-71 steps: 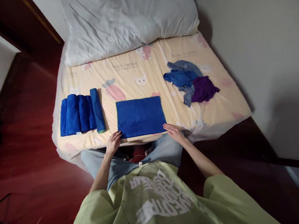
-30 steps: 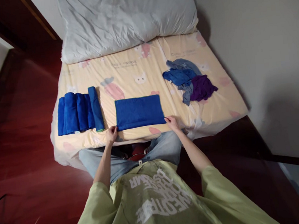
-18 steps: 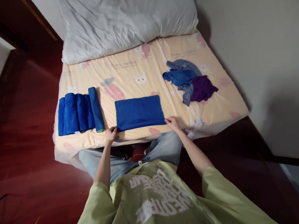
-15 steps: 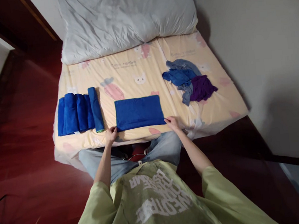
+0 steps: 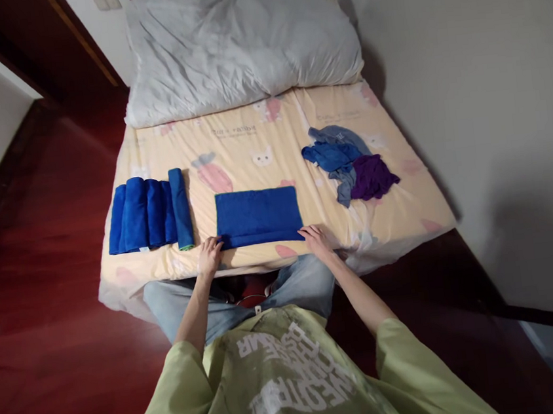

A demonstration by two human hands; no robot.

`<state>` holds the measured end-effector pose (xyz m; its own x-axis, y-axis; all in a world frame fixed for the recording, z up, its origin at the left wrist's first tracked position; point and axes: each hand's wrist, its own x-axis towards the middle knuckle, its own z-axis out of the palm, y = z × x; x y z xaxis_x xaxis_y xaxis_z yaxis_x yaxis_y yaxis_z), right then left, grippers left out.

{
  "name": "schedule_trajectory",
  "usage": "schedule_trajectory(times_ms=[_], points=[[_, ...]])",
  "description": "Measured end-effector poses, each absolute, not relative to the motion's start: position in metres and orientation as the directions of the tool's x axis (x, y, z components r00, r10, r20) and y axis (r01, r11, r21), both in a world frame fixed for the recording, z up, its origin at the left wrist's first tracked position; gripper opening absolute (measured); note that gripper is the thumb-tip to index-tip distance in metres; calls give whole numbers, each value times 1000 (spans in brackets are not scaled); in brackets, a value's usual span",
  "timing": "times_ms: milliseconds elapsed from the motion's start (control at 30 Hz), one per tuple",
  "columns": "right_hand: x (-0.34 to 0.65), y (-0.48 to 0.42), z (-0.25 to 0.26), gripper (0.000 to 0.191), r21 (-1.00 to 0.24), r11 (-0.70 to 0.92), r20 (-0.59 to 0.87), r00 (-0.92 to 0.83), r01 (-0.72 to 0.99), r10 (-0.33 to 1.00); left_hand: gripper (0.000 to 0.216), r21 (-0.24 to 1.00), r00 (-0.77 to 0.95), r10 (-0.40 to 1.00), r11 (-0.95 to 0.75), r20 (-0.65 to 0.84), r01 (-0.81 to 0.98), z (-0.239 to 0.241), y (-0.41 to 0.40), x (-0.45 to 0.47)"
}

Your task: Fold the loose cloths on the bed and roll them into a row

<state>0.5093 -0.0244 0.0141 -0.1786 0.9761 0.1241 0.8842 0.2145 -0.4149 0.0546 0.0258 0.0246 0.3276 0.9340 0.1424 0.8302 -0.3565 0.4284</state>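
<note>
A blue towel (image 5: 257,214) lies flat on the bed in front of me, its near edge turned over into a narrow fold. My left hand (image 5: 210,255) is at the towel's near-left corner, fingers curled on the edge. At the near-right corner my right hand (image 5: 315,239) grips the edge the same way. To the left, several rolled blue towels (image 5: 148,212) lie side by side.
The bed has a cream cartoon-print sheet (image 5: 250,144). A loose pile of blue, grey and purple cloths (image 5: 351,166) lies at the right. A white duvet (image 5: 244,39) is bunched at the far end. There is dark red wooden floor (image 5: 41,271) at the left and a wall at the right.
The towel's near edge has been turned away from me, so the towel looks shorter front to back. Both hands moved with that edge. The view has shifted slightly.
</note>
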Motion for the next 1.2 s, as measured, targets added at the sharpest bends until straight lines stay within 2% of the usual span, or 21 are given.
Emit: schedule_trajectory(times_ms=[67,233,400,533,800,933,1200], points=[[510,-28,17,51,-349,277,111,-254,895,961,40,423,426,895,-439,131,793,24,22,51],[505,-35,18,48,-286,275,104,-256,918,961,51,403,408,898,-439,165,803,18,13,54],[491,-27,20,44,-219,190,74,-178,957,981,44,336,410,904,-426,120,840,21,22,63],[492,-29,25,43,-191,208,119,-188,959,975,44,307,447,890,-451,89,838,25,28,57],[505,-81,25,41,-213,308,95,-294,927,951,50,380,498,864,-487,78,786,20,-15,30],[498,-95,18,41,-261,243,111,-221,934,969,54,440,454,885,-450,104,777,17,-31,34],[498,-80,21,37,-308,192,103,-168,932,980,41,585,338,927,-367,163,723,19,-28,37]])
